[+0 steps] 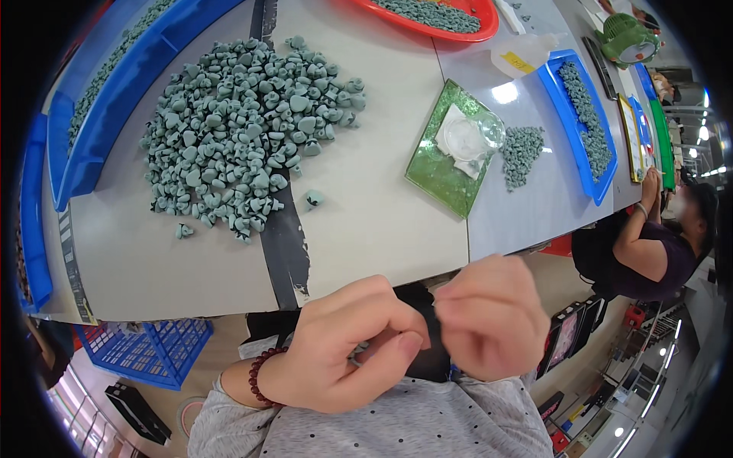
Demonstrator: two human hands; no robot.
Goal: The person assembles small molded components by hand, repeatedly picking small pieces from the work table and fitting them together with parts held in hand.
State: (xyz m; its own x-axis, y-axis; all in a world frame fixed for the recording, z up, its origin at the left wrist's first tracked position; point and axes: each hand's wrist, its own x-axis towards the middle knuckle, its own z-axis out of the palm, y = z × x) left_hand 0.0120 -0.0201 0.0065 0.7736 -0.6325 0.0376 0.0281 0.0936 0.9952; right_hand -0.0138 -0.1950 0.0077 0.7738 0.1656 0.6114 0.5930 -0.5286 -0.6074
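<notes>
My left hand, with a dark red bead bracelet at its wrist, is curled in front of my body, off the table's near edge. Between its fingers and palm a bit of a small grey-green piece shows. Beside it, my right hand is closed in a fist, slightly blurred. What its fingers hold, if anything, is hidden. Beyond my hands a large heap of small grey-green pieces lies on the table. One loose piece sits apart from the heap, nearest my left hand.
A green glittery board carries a clear round dish, with a small heap of tiny pieces beside it. Blue trays stand left and right, and a red basin at the back. A person works at right.
</notes>
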